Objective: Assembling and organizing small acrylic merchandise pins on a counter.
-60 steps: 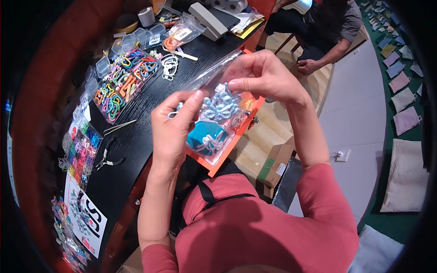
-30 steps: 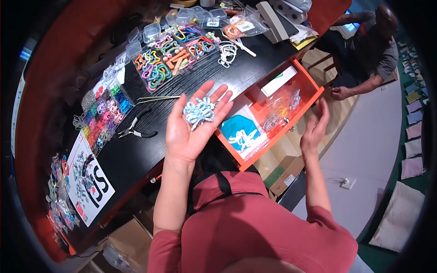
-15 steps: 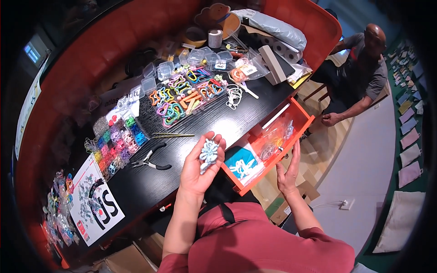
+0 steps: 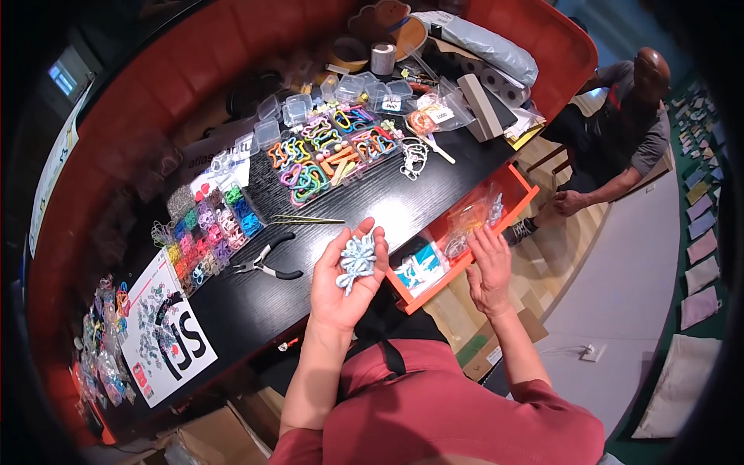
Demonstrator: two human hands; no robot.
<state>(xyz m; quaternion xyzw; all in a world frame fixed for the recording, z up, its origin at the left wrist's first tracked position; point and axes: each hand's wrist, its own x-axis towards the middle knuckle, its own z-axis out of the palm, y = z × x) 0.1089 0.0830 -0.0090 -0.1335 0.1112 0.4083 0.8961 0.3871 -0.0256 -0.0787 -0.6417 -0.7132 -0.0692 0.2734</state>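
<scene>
My left hand is palm up over the front edge of the black desk, its fingers curled around a small bunch of pale blue looped pieces. Their exact kind is too small to make out. With fingers stretched out, my right hand rests against the front of an orange drawer, which stands partly pulled out. Inside the drawer lie a bag of white pieces on blue and clear bags with small items. Pliers with black handles and gold tweezers lie beyond my left hand.
A divided box of colourful clips and a box of coloured small parts stand on the desk. Small clear boxes are behind. A printed sheet lies at left. Another person sits at right beyond the drawer.
The drawer has slid a little way in, with my right hand moving forward along its front. My left hand has opened slightly around the pale blue pieces. The whole view has shifted a little.
</scene>
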